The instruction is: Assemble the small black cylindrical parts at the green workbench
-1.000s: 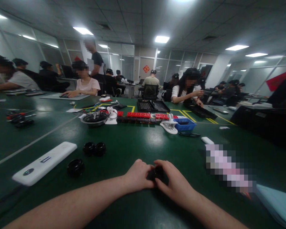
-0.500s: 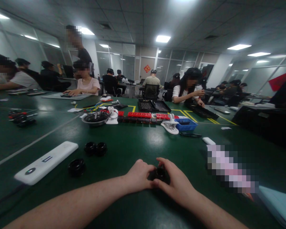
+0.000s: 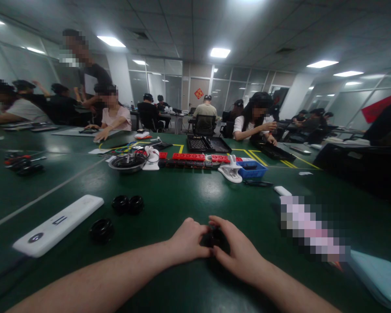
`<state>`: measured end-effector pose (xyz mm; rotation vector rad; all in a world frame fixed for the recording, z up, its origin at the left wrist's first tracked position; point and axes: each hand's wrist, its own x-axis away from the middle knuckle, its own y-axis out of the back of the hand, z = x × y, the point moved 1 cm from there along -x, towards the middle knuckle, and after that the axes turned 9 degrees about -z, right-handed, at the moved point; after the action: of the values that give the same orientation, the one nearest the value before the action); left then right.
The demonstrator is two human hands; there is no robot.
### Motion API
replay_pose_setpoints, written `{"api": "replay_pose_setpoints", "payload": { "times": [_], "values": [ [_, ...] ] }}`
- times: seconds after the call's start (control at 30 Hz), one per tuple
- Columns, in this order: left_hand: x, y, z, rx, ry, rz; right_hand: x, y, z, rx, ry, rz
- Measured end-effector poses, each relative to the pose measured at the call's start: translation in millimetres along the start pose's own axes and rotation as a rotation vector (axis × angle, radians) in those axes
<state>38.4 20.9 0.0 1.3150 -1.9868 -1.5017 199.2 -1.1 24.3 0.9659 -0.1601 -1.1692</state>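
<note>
Between my two hands is a small, round black part (image 3: 215, 237), dark and partly covered by fingers, so its exact kind does not show. My left hand (image 3: 186, 240) grips its left side with the thumb and curled fingers. From the right, my right hand (image 3: 237, 245) curves around it, thumb at the near side and fingers at the far side. To the left on the green table lie similar glossy black ring-shaped parts: two side by side (image 3: 128, 204), and one nearer (image 3: 101, 230).
A long white device (image 3: 58, 225) with a cable lies left. Farther back are a metal bowl (image 3: 127, 165), red socket strips (image 3: 189, 157), a white clip (image 3: 230, 169) and a blue bin (image 3: 252, 169). A light-blue object (image 3: 376, 278) lies right. Co-workers sit across the table.
Both hands stay around the black part, with the right fingers shifted slightly over it. The view has turned slightly. Across the table, a seated co-worker's hand has moved and a standing person has moved left.
</note>
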Motion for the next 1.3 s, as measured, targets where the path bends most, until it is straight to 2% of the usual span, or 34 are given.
{"api": "replay_pose_setpoints", "payload": {
  "times": [0.2,0.5,0.77,0.97,1.13,1.3],
  "values": [
    [0.5,1.6,-0.8,0.001,0.003,0.005,-3.2,-1.2,-1.1,0.043,-0.084,-0.040],
    [0.6,2.2,-1.8,0.001,-0.005,0.013,2.8,0.1,1.9,-0.011,0.032,-0.004],
    [-0.5,2.8,-3.1,-0.010,0.011,0.020,-1.7,-4.0,-6.4,0.023,-0.126,-0.042],
    [0.4,2.8,-2.5,0.003,0.009,0.010,0.1,-0.9,-1.8,0.008,-0.048,-0.043],
    [0.8,1.5,-1.2,0.015,-0.005,0.006,2.4,-0.7,1.4,0.004,0.014,0.022],
    [0.2,0.3,0.1,0.005,0.000,0.011,1.6,-3.4,-0.1,0.025,-0.018,0.014]
  ]
}}
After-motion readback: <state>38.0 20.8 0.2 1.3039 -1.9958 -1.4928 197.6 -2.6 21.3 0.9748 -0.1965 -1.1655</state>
